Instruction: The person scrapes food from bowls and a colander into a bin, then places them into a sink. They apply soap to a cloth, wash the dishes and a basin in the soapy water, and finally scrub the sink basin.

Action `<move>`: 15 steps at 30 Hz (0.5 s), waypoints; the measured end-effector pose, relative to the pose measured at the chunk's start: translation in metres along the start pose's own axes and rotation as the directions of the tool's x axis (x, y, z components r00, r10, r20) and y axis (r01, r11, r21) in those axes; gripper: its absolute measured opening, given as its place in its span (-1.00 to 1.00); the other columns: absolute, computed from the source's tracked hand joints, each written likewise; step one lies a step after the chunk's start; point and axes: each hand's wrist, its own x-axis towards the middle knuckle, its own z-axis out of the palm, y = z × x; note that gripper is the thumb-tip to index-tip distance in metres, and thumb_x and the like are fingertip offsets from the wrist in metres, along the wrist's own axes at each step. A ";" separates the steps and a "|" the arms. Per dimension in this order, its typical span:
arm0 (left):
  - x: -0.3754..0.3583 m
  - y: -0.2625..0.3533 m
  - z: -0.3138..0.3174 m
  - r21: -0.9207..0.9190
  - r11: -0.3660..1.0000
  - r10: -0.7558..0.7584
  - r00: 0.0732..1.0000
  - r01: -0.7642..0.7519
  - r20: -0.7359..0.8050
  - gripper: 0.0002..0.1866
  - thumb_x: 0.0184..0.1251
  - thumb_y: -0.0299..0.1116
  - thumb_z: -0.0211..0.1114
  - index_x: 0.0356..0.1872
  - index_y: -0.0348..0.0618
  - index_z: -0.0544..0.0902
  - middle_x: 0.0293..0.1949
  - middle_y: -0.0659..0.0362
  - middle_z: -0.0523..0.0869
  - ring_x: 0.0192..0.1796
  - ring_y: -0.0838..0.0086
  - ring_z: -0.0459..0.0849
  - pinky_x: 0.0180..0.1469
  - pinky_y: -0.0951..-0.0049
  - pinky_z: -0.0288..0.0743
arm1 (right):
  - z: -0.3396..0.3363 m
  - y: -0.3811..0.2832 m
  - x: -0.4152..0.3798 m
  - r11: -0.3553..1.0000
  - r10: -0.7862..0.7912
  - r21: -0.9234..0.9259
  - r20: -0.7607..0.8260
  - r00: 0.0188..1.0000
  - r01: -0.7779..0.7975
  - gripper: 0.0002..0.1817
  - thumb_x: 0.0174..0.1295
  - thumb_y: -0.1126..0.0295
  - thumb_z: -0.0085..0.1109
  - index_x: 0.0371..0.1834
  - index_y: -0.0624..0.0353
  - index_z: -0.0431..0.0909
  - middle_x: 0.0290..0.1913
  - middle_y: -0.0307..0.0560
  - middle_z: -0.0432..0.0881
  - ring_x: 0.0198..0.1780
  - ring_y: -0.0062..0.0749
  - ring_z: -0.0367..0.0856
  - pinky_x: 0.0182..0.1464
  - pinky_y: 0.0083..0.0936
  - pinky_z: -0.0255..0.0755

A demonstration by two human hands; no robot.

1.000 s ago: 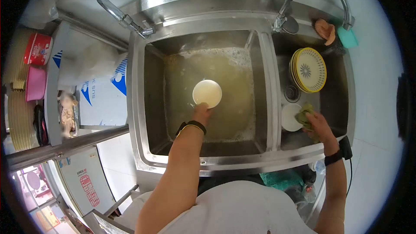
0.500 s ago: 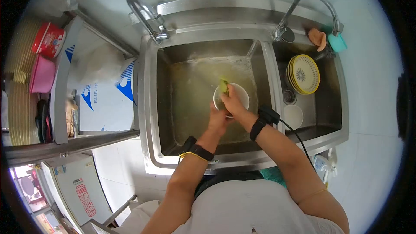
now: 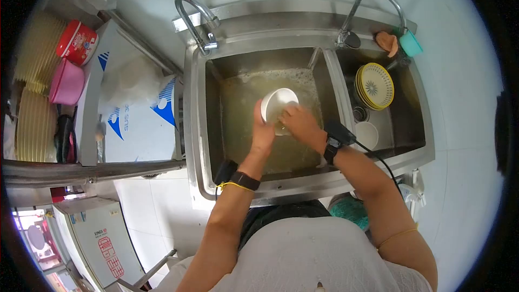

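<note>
Over the cloudy water of the left sink basin (image 3: 213,124), a white bowl (image 3: 278,99) is tilted with its opening toward me. My left hand (image 3: 261,128) grips the bowl by its left side, thumb along the rim. My right hand (image 3: 300,124) is at the lower right of the bowl, its fingers curled at the rim. A small bit of something yellow-green shows under those fingers, but most of it is hidden.
Yellow-rimmed bowls (image 3: 377,86) are stacked in the right basin beside a white bowl (image 3: 366,135). Two faucets (image 3: 200,13) rise behind the basins. An orange cloth (image 3: 387,43) and a teal cup (image 3: 411,44) lie at the back right. Shelves at left hold a pink container (image 3: 67,82).
The white bowl has been raised and tilted, and my left hand has moved up along its left side. The yellow-green thing in my right hand is now mostly hidden. The view has shifted slightly.
</note>
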 end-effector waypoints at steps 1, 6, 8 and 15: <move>0.003 -0.009 0.000 0.003 1.000 0.004 1.000 -0.004 0.007 -0.31 -0.05 -0.68 -0.14 0.21 0.04 0.05 0.07 0.12 0.28 0.07 0.21 0.34 -0.10 0.05 0.42 | 0.007 -0.006 -0.003 0.986 0.090 0.132 0.085 0.992 -0.100 -0.83 -0.15 0.47 0.04 -0.41 0.09 0.47 -0.33 -0.10 0.43 -0.17 -0.19 0.39 -0.21 -0.30 0.31; 0.020 -0.034 -0.001 0.351 0.923 0.264 0.922 -0.157 -0.284 -0.46 0.06 -0.68 -0.23 0.15 -0.13 0.14 0.04 0.04 0.34 0.00 0.24 0.42 -0.17 0.25 0.52 | 0.008 -0.009 -0.037 0.898 0.104 0.428 0.029 0.994 -0.106 -0.83 -0.12 0.58 -0.06 -0.42 0.19 0.44 -0.41 0.01 0.44 -0.21 -0.13 0.38 -0.24 -0.29 0.31; 0.006 0.005 0.012 -0.020 0.999 -0.046 0.946 0.041 -0.322 -0.51 0.07 -0.68 -0.22 0.11 -0.19 0.19 0.03 0.02 0.35 -0.04 0.24 0.47 -0.16 0.31 0.53 | 0.005 -0.007 -0.057 0.807 0.313 0.506 0.070 0.947 -0.304 -0.78 -0.16 0.59 -0.03 -0.37 0.18 0.45 -0.29 0.05 0.42 -0.17 -0.07 0.37 -0.15 -0.31 0.31; -0.024 0.010 0.042 -0.582 0.465 -0.637 0.709 0.667 0.303 -0.74 0.23 -0.34 -0.11 -0.09 -0.15 0.39 -0.30 0.17 0.54 -0.39 0.45 0.57 -0.43 0.50 0.51 | -0.065 -0.044 -0.034 0.955 0.201 0.278 -0.350 0.915 -0.103 -0.69 -0.13 0.40 0.13 -0.22 0.10 0.47 0.00 0.05 0.26 -0.01 0.04 0.31 0.09 -0.33 0.20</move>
